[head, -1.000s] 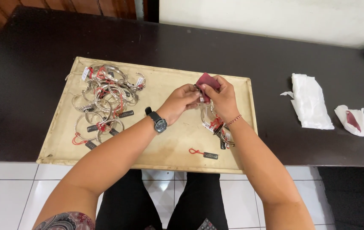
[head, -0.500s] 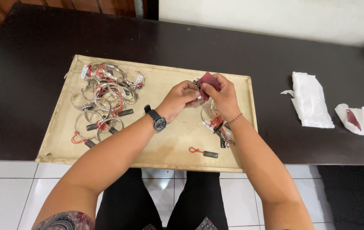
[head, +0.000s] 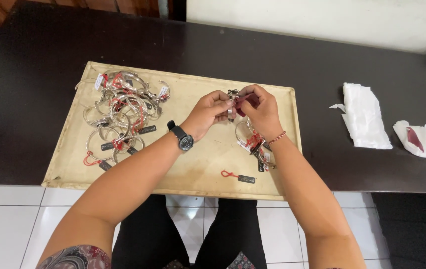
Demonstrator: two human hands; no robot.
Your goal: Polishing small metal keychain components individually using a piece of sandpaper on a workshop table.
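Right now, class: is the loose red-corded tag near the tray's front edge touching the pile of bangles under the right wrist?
Apart. The head view shows bare tray between the loose tag and the small bangle pile.

silver bangle (head: 231, 105) pinched upright between both hands, dark red cloth (head: 245, 103) pressed against it, above the tray

One tray (head: 183, 172), two tissues (head: 365, 122).

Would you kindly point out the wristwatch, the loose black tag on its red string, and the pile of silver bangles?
wristwatch (head: 185, 141), head view, on its dial.
loose black tag (head: 246, 179), head view, on the tag's middle.
pile of silver bangles (head: 121, 112), head view, on the heap's centre.
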